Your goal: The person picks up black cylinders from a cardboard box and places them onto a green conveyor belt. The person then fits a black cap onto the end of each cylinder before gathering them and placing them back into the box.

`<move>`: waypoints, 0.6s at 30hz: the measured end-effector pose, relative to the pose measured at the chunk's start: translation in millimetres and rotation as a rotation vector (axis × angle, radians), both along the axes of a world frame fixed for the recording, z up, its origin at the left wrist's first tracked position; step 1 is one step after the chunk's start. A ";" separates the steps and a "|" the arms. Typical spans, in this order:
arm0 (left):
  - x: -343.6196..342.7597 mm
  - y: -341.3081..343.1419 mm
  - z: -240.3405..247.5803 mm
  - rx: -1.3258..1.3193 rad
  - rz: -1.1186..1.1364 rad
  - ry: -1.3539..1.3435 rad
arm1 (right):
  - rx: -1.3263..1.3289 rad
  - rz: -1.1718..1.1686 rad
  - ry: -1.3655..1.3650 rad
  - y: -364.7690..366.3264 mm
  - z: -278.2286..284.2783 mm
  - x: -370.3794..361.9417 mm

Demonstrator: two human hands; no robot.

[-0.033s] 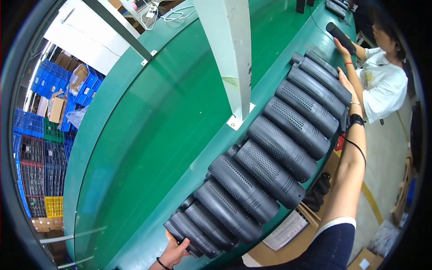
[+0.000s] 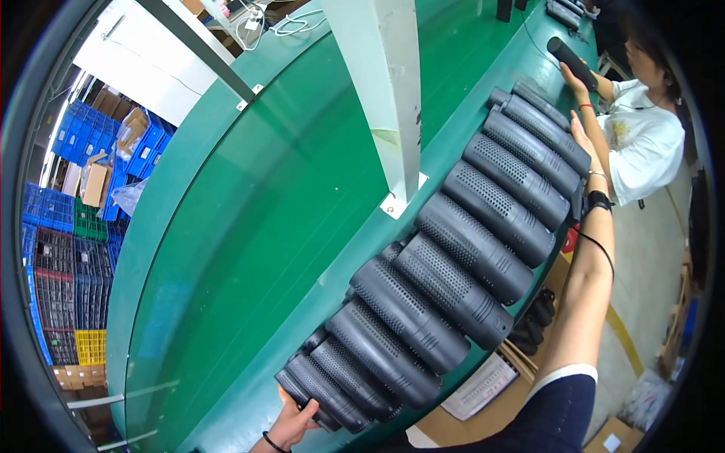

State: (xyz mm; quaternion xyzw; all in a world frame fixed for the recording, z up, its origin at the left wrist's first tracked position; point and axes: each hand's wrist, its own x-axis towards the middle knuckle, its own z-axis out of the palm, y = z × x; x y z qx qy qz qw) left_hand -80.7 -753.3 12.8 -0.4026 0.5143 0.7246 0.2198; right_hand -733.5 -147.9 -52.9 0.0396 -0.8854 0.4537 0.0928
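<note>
A long row of black perforated cylinders lies side by side on a green surface, running from the lower middle to the upper right. At the near left end, my left hand is closed round the end cylinder; its thumb shows on the cylinder's end and its other fingers are partly hidden. My right hand lies with straight fingers along the row's far right end, beside the last cylinders. Its palm side is hidden. Some smaller cylinder parts show behind the row.
A pale metal post stands on the green bench beyond the row. At the upper right a co-worker holds a black cylinder. Below the row is a cardboard box with a paper sheet. Blue crates are stacked far left.
</note>
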 end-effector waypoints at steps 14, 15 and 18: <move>-18.9 -4.8 -1.5 -0.065 0.017 0.008 | -0.814 -0.227 -0.105 -94.9 12.7 162.7; -21.7 -3.7 -0.3 -0.081 0.021 0.000 | -0.744 -0.233 -0.073 -104.8 17.5 184.5; -29.4 -1.9 -1.1 -0.068 0.009 0.028 | -0.750 -0.190 -0.075 -125.1 15.4 228.9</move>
